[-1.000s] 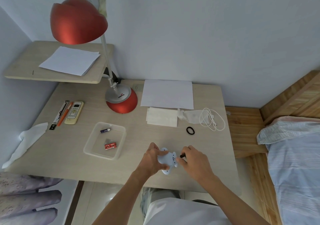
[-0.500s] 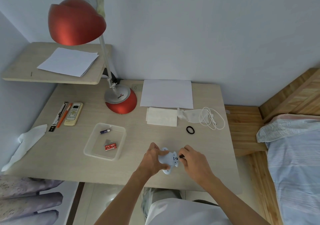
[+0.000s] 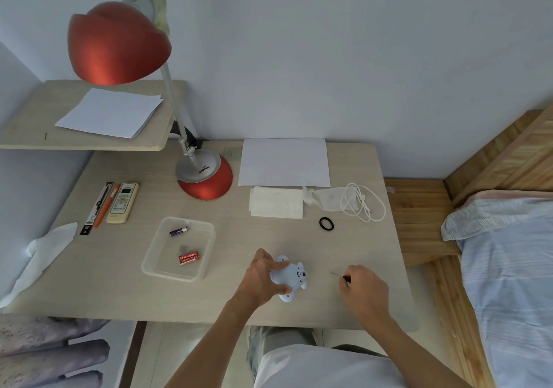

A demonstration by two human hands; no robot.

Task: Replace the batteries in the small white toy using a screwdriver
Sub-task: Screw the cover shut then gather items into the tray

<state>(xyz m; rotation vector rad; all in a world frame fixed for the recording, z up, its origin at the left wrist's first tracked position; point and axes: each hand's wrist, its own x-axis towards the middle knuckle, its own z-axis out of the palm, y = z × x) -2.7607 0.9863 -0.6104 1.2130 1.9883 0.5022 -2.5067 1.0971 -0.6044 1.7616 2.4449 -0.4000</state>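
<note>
My right hand has come away from the toy, screwdriver still pinched in it.

My left hand [image 3: 259,280] grips the small white toy [image 3: 289,277] near the desk's [image 3: 119,286] front edge; my right hand [image 3: 363,290], which was at the toy a second ago, now sits well off to its right, fingers closed around the screwdriver [image 3: 339,276], thin tip pointing back toward the toy. Bare desktop lies between them. The clear tray [image 3: 155,265] with batteries [image 3: 189,258] stands to the left, the black hair tie [image 3: 326,224] behind.

"COOPER" on the silver top of the lamp base [image 3: 200,168]
</note>
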